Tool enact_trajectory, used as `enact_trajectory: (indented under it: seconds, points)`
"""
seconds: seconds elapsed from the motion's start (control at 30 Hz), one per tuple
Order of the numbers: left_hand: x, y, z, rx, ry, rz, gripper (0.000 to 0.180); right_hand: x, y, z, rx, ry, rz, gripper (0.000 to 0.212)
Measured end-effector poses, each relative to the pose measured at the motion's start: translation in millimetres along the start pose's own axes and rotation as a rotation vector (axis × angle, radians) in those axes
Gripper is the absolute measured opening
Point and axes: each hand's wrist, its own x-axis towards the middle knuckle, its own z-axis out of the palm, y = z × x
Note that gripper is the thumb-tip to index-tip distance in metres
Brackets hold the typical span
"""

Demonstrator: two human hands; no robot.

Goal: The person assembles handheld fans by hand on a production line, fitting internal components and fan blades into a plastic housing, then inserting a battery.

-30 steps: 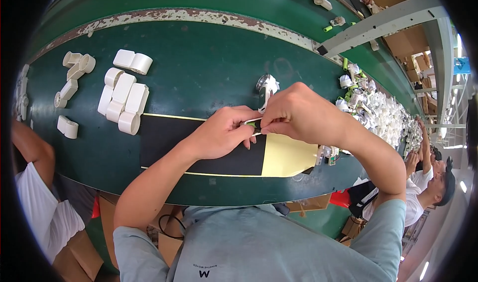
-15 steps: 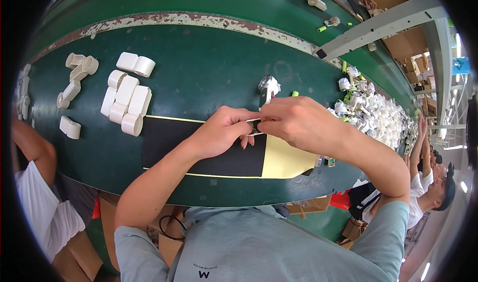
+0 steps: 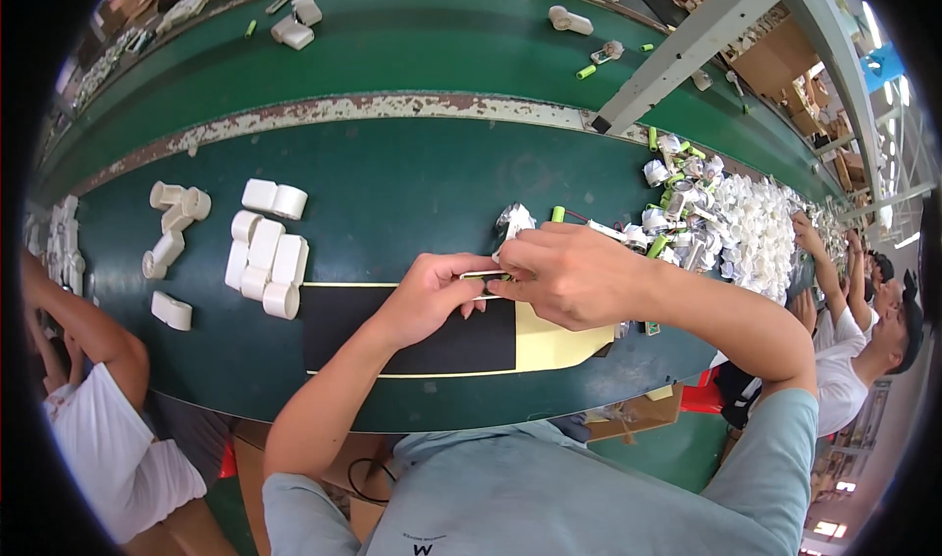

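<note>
My left hand (image 3: 424,299) and my right hand (image 3: 579,273) meet over a mat with a black part (image 3: 422,340) and a pale yellow part (image 3: 564,345). Between them is a small white plastic housing (image 3: 481,274) with a dark inside, pinched in my left fingers. The right fingertips close on its other end; the fingers hide most of it. Just beyond my right hand lies a round silver-and-white part (image 3: 514,219), its lower end hidden by the fingers. Beside that stands out a green cylindrical battery cell (image 3: 558,213) with a thin red wire near it.
White plastic housings (image 3: 263,247) sit in a cluster at left, with several more farther left. At right spreads a big heap of white parts (image 3: 756,222) and green cells. A green belt (image 3: 422,55) runs behind a worn metal rail (image 3: 392,106). A grey post (image 3: 702,51) slants overhead. Co-workers sit on both sides.
The view has tilted up, so more of the far belt shows and the table sits lower. Both hands keep their grip on the white housing, with the right fingers slightly shifted.
</note>
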Motion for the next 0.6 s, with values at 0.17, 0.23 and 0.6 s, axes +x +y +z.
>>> enact_trajectory:
  seconds: [0.17,0.23,0.6]
  points:
    - [-1.7,14.6,0.8,-0.207,-0.042,0.015,0.038,-25.0,-9.6,-16.5,0.371,0.371,0.289,0.036]
    - [-3.2,19.3,-2.6,-0.215,-0.093,0.002,0.041,-35.0,-1.1,-15.4,0.329,0.463,0.507,0.032]
    - [-15.5,31.3,9.7,-0.346,-0.157,0.002,0.044,-11.2,-5.4,29.9,1.065,0.279,0.712,0.066]
